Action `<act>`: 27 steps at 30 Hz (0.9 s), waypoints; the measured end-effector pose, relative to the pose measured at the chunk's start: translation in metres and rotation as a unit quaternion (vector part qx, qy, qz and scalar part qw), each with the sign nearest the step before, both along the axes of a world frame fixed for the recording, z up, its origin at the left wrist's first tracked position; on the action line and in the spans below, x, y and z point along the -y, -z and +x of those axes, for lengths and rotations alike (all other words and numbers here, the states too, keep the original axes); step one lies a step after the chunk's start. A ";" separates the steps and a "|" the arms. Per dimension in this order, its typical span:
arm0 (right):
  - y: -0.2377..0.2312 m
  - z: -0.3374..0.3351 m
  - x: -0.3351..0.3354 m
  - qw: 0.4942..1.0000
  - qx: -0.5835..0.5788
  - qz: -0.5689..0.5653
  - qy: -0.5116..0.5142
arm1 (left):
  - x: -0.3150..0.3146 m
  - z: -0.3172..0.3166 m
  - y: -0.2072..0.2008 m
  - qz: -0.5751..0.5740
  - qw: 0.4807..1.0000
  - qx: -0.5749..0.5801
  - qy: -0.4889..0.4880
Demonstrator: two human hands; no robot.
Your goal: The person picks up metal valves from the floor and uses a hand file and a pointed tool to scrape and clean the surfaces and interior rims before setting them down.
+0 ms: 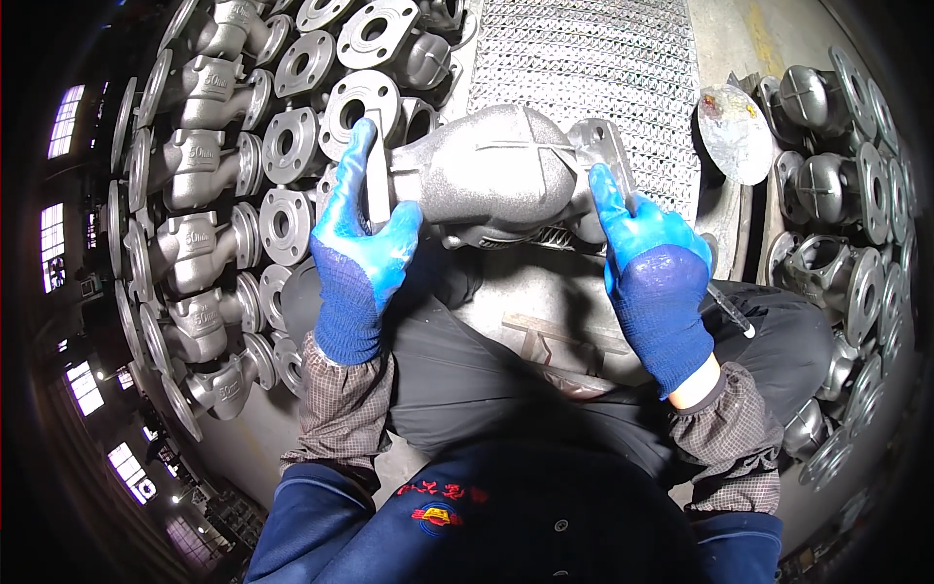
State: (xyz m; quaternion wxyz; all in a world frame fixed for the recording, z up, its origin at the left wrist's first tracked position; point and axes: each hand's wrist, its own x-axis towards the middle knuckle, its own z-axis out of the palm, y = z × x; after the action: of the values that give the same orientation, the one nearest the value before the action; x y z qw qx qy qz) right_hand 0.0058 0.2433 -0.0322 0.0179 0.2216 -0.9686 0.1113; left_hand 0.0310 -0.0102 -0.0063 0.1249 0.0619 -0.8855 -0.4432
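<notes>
A grey cast-metal valve body [496, 165] with a flange at each end lies across the near end of a textured metal surface [584, 58]. Both my hands wear blue coated gloves. My left hand [360, 234] is closed round the left flange, its forefinger along the outer face and its thumb on the near side. On the right flange, my right hand [654, 253] grips with its forefinger stretched along the rim; its other fingers are partly hidden. A thin dark rod with a white tip [732, 311] sticks out beside the right hand; its other end is hidden.
Several similar valve bodies [206, 161] are stacked in rows on the left. More flanged castings [825, 190] stand on the right. A pale round disc with coloured smears [735, 134] sits right of the textured surface. My legs are beneath the work.
</notes>
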 end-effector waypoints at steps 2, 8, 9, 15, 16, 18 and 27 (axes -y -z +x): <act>-0.006 0.000 0.001 0.998 0.024 0.049 0.007 | -0.001 -0.002 0.000 -0.002 1.000 -0.005 0.005; -0.006 -0.006 0.003 0.999 0.026 0.000 0.021 | 0.001 0.001 0.001 0.061 0.997 0.028 -0.036; -0.002 -0.006 -0.001 0.998 0.038 -0.052 0.026 | 0.002 0.000 0.003 0.053 0.998 0.001 -0.018; 0.014 -0.003 -0.007 0.966 0.074 -0.247 0.034 | 0.001 0.000 0.002 0.036 0.999 -0.019 0.002; 0.015 -0.003 -0.007 0.966 0.059 -0.251 0.028 | 0.001 0.000 0.002 0.034 0.999 -0.019 0.000; 0.011 -0.003 -0.007 0.966 0.062 -0.251 0.027 | 0.003 0.000 0.003 0.025 0.999 -0.020 0.004; 0.024 -0.002 -0.007 0.979 0.001 -0.202 -0.002 | 0.002 0.000 0.002 0.019 1.000 -0.016 0.007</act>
State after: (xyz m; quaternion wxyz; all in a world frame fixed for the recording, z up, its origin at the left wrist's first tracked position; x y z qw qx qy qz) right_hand 0.0036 0.2500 -0.0558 0.0613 0.2153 -0.9256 0.3051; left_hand 0.0307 -0.0125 -0.0083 0.1351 0.0508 -0.8752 -0.4617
